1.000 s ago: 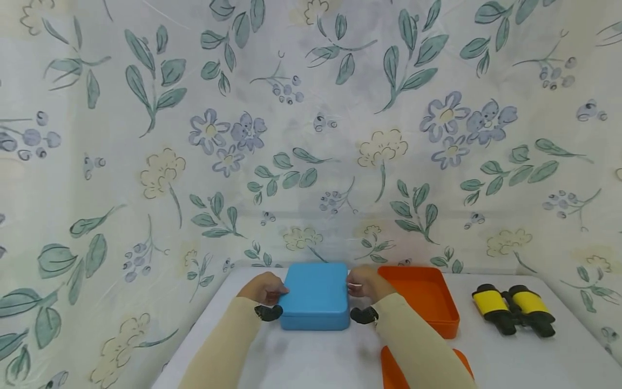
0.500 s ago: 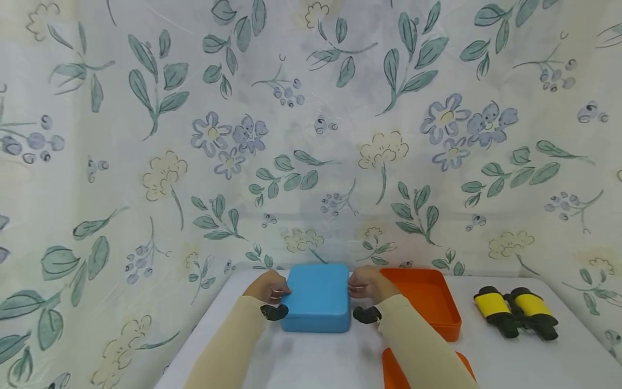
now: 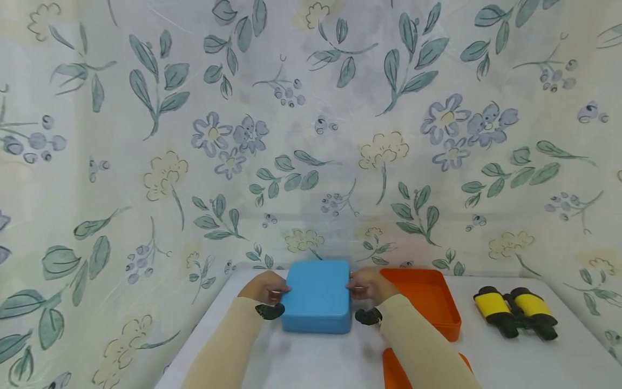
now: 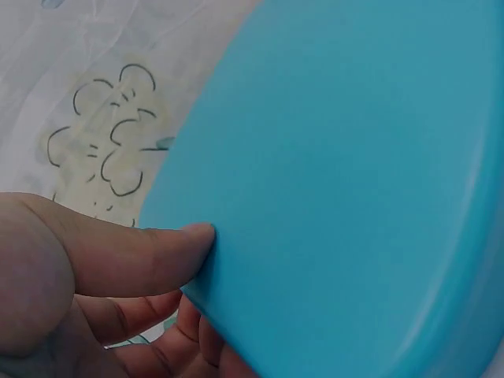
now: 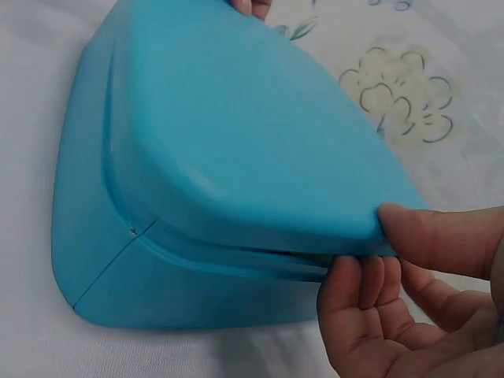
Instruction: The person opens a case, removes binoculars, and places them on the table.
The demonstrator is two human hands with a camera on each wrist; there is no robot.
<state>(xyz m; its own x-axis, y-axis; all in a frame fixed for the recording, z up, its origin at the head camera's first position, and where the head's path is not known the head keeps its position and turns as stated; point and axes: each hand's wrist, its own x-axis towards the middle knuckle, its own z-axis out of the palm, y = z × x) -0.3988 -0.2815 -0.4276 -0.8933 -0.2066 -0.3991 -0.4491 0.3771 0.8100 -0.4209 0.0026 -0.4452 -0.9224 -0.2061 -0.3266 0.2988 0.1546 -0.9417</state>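
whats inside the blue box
Can't tell: the lid covers it. Only a thin gap shows under the lid's edge by the right hand, too narrow to reveal anything.

Box [image 3: 316, 294], tray [image 3: 421, 292], binoculars [image 3: 517, 310] on table [image 3: 311, 367]

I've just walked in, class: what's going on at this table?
A person's left grip and right grip pinch the blue lid at opposite sides. The lid is not off the blue base, but the right wrist view shows a narrow gap near the right grip. To the right, an open orange box and yellow-and-black binoculars sit on the table, unheld.
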